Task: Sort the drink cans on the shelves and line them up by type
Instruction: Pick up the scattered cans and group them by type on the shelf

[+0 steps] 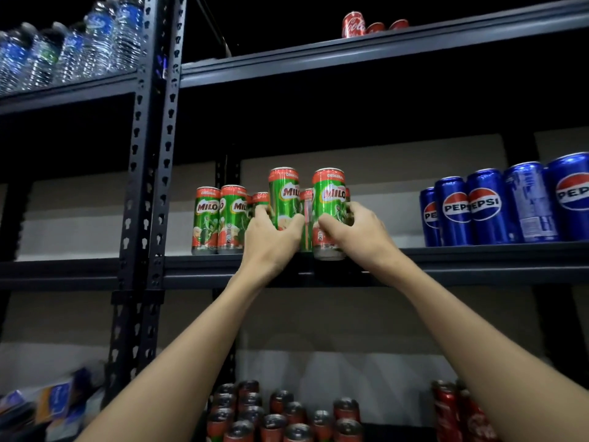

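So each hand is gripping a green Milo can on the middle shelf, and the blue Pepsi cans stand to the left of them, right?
Not quite. In the head view the left hand and the right hand each grip a green Milo can on the middle shelf, but the blue Pepsi cans stand to the right of them, not the left.
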